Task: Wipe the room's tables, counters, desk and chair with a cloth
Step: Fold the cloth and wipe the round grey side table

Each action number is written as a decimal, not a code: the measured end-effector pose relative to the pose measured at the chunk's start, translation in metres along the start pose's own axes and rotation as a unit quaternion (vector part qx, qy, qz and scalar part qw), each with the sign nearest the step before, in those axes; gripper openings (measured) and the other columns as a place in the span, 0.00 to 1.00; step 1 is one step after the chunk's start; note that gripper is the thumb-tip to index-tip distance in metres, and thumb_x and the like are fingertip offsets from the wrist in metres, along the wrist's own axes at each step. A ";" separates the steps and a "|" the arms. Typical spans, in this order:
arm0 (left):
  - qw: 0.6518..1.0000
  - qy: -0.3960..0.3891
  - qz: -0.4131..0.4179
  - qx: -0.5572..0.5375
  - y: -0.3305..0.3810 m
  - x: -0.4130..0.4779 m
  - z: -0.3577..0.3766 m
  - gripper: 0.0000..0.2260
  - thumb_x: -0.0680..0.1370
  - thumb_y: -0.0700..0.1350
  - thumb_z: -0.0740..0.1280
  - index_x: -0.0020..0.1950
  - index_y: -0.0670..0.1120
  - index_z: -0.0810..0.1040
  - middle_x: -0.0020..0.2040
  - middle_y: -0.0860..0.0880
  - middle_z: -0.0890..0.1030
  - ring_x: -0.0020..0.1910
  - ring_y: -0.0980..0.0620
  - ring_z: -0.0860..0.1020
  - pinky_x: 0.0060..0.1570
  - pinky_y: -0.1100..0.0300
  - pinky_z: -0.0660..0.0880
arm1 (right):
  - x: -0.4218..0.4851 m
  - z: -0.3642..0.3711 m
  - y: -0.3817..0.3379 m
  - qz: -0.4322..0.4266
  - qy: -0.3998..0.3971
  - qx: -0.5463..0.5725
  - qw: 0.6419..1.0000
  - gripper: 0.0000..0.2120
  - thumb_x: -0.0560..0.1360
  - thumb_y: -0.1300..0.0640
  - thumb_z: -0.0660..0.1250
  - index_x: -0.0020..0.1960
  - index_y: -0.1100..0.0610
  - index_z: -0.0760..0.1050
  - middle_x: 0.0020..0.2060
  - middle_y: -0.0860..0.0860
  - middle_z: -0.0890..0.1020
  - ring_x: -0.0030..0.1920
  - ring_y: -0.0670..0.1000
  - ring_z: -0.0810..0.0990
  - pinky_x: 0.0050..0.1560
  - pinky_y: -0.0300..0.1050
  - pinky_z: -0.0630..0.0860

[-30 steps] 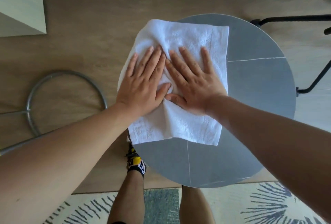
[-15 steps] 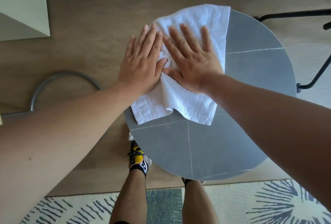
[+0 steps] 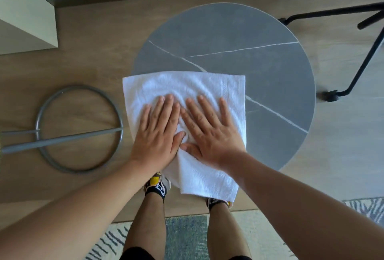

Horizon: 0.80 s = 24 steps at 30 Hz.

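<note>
A white cloth [image 3: 187,87] lies spread over the near left part of a round grey table [image 3: 259,68] with thin white veins. The cloth's near end hangs past the table's front edge. My left hand [image 3: 158,135] and my right hand [image 3: 209,133] press flat on the cloth side by side, fingers straight and pointing away from me, thumbs almost touching.
A grey metal ring base with a bar [image 3: 79,128] lies on the wooden floor left of the table. Black chair legs with a castor [image 3: 332,95] stand to the right. A pale cabinet corner [image 3: 27,16] is at far left. My feet and a patterned rug [image 3: 187,237] are below.
Both hands have pulled the cloth from the table's far left part back toward me, to the near edge. The far half of the table top now shows bare.
</note>
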<state>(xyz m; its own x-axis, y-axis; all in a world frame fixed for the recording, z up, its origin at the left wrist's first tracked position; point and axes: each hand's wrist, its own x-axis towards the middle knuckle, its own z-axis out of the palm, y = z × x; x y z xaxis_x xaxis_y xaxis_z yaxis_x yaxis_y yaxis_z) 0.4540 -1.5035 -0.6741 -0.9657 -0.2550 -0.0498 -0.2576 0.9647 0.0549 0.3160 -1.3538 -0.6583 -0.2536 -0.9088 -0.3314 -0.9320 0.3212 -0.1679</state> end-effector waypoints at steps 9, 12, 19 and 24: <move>0.997 0.002 0.075 0.011 0.070 -0.026 0.008 0.33 0.84 0.58 0.57 0.80 0.37 0.59 0.81 0.36 0.58 0.80 0.37 0.57 0.74 0.33 0.61 | -0.092 0.025 0.034 -0.033 0.020 -0.009 0.999 0.42 0.79 0.28 0.51 0.84 0.52 0.48 0.83 0.52 0.48 0.83 0.59 0.45 0.77 0.72 0.47; 0.993 -0.010 0.114 0.010 0.082 -0.018 0.006 0.35 0.83 0.61 0.58 0.81 0.37 0.58 0.81 0.37 0.56 0.81 0.37 0.56 0.74 0.33 0.61 | -0.110 0.028 0.053 -0.025 0.018 -0.017 0.999 0.43 0.78 0.27 0.52 0.84 0.50 0.48 0.83 0.50 0.48 0.83 0.58 0.44 0.77 0.72 0.48; 0.987 0.006 0.158 0.027 0.089 0.024 0.002 0.35 0.83 0.63 0.58 0.81 0.40 0.59 0.81 0.39 0.59 0.81 0.40 0.58 0.74 0.36 0.62 | -0.113 0.025 0.090 0.002 0.055 -0.028 0.998 0.42 0.79 0.27 0.52 0.84 0.50 0.47 0.83 0.50 0.49 0.83 0.57 0.46 0.78 0.70 0.47; 0.986 0.002 0.164 0.025 0.087 0.069 0.002 0.34 0.84 0.63 0.55 0.82 0.42 0.56 0.82 0.40 0.56 0.82 0.42 0.55 0.76 0.38 0.59 | -0.094 0.015 0.116 0.045 0.067 -0.019 0.997 0.41 0.79 0.27 0.48 0.84 0.49 0.46 0.83 0.50 0.48 0.83 0.58 0.46 0.78 0.69 0.45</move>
<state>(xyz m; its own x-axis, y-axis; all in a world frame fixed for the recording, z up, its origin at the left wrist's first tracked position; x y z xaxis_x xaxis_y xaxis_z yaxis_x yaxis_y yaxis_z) 0.3647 -1.4373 -0.6749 -0.9969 0.0716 -0.0333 0.0710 0.9973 0.0187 0.2355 -1.2274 -0.6606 -0.3660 -0.9052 -0.2161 -0.9126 0.3946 -0.1072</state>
